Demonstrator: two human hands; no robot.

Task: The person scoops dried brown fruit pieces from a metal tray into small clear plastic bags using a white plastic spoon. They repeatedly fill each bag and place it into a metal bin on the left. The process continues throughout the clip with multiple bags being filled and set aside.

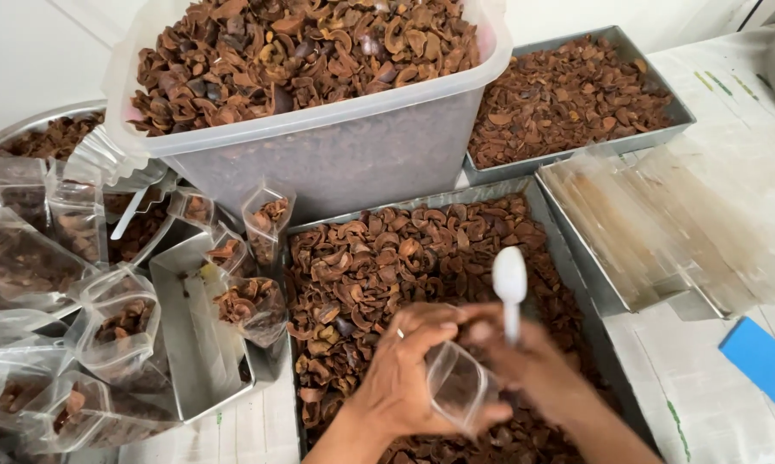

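Observation:
My left hand (404, 369) holds a small clear plastic pouch (458, 387) open above a metal tray (559, 249) filled with brown dried shell-like pieces (387, 258). My right hand (533, 361) grips a white plastic spoon (509, 279), its bowl pointing up and away from me. The pouch looks empty. Both hands hover over the near part of the tray.
A big translucent tub (336, 155) heaped with the same brown pieces stands behind. Another metal tray (576, 94) of pieces sits back right. A tray of empty clear pouches (662, 232) lies right. Several filled pouches (121, 326) crowd the left. A blue block (761, 359) lies right.

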